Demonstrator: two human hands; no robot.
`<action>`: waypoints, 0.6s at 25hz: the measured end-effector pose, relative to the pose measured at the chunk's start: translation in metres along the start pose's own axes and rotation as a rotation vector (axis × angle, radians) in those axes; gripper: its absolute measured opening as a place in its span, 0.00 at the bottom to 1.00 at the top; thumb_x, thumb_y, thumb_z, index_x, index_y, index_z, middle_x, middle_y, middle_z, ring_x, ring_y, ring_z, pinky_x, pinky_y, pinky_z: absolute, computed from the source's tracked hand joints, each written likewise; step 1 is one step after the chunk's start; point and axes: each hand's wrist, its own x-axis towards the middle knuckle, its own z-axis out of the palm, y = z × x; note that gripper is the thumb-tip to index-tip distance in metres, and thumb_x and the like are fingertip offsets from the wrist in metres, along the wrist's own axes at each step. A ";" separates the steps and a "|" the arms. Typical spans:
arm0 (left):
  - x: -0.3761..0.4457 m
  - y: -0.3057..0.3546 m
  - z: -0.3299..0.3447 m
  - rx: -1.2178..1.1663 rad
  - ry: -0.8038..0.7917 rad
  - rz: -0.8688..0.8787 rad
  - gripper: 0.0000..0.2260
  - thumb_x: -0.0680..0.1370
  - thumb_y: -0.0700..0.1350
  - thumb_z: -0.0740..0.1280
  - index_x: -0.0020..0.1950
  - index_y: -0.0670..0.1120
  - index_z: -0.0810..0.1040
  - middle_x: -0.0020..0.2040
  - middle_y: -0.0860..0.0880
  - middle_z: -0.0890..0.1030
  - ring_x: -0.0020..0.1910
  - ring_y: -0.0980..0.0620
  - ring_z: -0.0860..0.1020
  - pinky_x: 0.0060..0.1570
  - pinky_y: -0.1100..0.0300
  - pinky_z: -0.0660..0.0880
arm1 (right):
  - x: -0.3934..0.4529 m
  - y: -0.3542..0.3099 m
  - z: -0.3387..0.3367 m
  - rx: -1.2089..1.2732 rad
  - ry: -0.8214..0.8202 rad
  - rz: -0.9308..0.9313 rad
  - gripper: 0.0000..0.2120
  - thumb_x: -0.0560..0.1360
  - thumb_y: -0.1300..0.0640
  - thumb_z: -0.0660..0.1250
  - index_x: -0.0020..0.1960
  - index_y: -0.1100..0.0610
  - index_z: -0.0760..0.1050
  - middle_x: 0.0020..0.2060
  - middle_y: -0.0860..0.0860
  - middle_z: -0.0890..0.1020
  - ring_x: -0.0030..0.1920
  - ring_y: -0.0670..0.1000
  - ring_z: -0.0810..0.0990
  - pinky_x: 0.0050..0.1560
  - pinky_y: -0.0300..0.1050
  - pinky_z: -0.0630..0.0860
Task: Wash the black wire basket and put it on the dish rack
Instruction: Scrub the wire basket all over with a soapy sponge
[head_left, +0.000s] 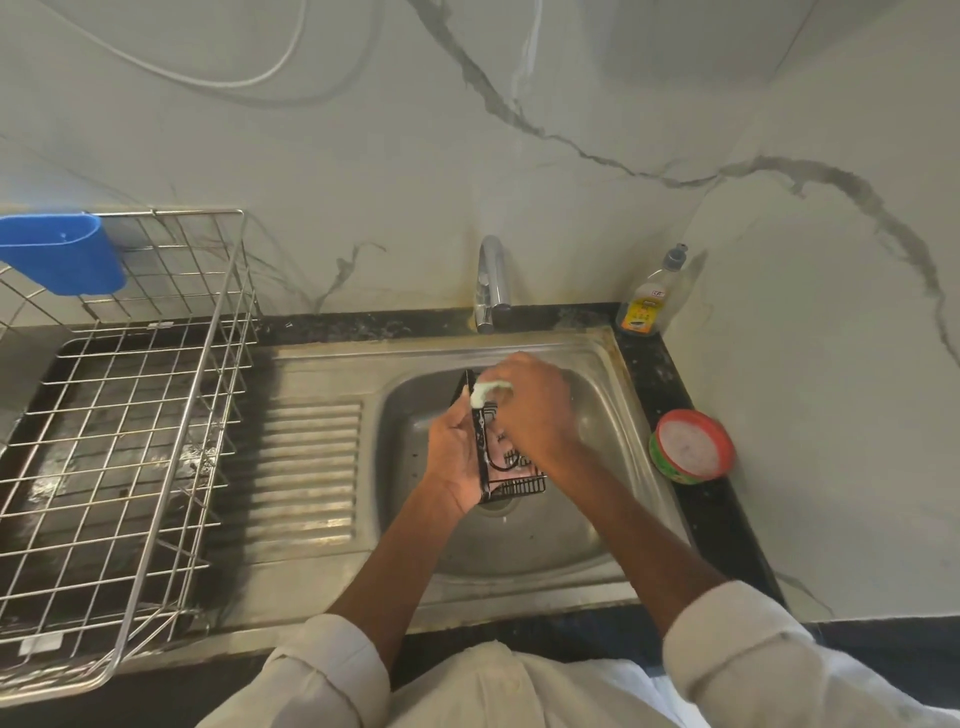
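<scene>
Stage: you are mid-wash, by my reading; the black wire basket (511, 475) is over the sink bowl (545, 540), not yet on the rack.
Left hand: your left hand (454, 457) grips the basket by its left side, fingers curled round the wire.
Right hand: your right hand (530, 410) is closed round a pale, soapy scrub pad (485, 391) and presses it to the basket's upper rim.
Hands together: both meet at the basket, close to touching.
Done: soap is on the basket, as the lather suggests.
Left: finish scrubbing, rinse under the tap (492, 283), which shows no running water that I can make out, then carry the basket left to the dish rack (130, 431).
Count, task things: one basket, one dish rack, one scrub pad.
Count, worktop things: one dish-soap bottle (647, 304), one round tub of cleaning paste (691, 447), one blue plastic holder (62, 254) hung on the rack.
</scene>
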 end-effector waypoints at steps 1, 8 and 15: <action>0.000 0.000 -0.002 0.005 0.009 0.007 0.19 0.86 0.55 0.60 0.55 0.44 0.85 0.46 0.45 0.85 0.40 0.48 0.84 0.49 0.51 0.81 | -0.003 0.000 -0.002 -0.009 -0.065 -0.035 0.10 0.75 0.63 0.73 0.54 0.52 0.86 0.49 0.45 0.84 0.41 0.41 0.78 0.41 0.32 0.73; 0.001 0.000 -0.004 0.121 0.008 -0.074 0.19 0.86 0.57 0.58 0.52 0.48 0.85 0.46 0.47 0.85 0.44 0.46 0.85 0.69 0.32 0.73 | 0.017 -0.010 0.005 0.329 0.131 0.238 0.09 0.71 0.63 0.75 0.48 0.51 0.86 0.42 0.45 0.87 0.43 0.43 0.84 0.49 0.46 0.83; 0.006 0.002 -0.005 0.117 -0.002 -0.051 0.18 0.86 0.57 0.61 0.52 0.49 0.87 0.48 0.48 0.84 0.46 0.47 0.83 0.60 0.37 0.80 | 0.022 -0.008 0.003 0.027 0.064 0.117 0.10 0.76 0.60 0.72 0.56 0.52 0.86 0.48 0.49 0.87 0.43 0.44 0.83 0.37 0.33 0.75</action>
